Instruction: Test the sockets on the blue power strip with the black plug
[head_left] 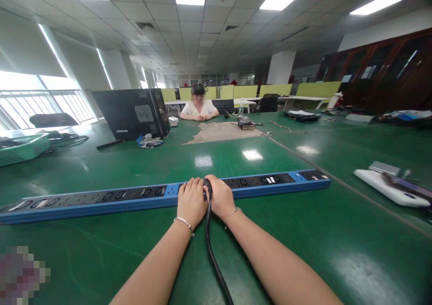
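Note:
A long blue power strip (135,204) with black sockets lies across the green table in front of me. My left hand (191,198) is closed over its middle, fingers bent over the socket face. Right beside it, my right hand (220,198) grips the black plug (207,183) of a thick power cable (211,246). The plug is at the socket face; how deep it sits is hidden by my fingers. From there the cable runs down between my forearms and out of view.
A black computer case (131,114) stands at the back left, gloves (149,141) beside it. A green basket (23,150) is at the left edge. Across the table sits a person (199,107). At right lies a white device (388,188); a bottle (241,108) stands farther back.

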`<state>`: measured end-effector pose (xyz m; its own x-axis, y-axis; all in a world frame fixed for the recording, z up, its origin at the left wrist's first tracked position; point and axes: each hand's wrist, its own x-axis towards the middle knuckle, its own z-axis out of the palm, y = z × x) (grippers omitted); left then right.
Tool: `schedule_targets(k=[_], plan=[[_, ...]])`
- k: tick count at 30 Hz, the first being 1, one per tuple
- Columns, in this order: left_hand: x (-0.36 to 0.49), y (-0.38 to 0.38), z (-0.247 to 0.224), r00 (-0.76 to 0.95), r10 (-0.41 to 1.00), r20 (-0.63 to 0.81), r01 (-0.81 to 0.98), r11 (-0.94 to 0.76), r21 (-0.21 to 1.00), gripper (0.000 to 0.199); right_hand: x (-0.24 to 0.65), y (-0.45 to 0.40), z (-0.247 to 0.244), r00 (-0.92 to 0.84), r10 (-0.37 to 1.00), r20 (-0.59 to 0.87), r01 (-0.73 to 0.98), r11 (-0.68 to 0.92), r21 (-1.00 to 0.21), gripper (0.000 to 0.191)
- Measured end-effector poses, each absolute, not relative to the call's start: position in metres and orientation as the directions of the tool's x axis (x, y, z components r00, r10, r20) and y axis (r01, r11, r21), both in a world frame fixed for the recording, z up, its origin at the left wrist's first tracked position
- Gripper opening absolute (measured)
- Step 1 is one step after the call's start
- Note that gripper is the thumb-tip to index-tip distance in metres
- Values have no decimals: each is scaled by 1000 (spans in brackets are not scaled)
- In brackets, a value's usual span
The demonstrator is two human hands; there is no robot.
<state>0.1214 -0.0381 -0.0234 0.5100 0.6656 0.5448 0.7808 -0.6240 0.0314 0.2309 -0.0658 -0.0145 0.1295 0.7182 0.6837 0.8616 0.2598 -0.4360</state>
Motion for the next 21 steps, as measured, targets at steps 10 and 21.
schedule_targets(k=[10, 21], plan=[[121, -36, -25, 512, 676, 529, 787, -617, 26, 59, 327, -92, 3, 521, 576, 630, 740, 61, -669, 31], [119, -33, -27, 523, 663, 536, 777, -629, 20, 60, 373, -109, -11, 577, 641, 506, 702, -72, -709, 30]])
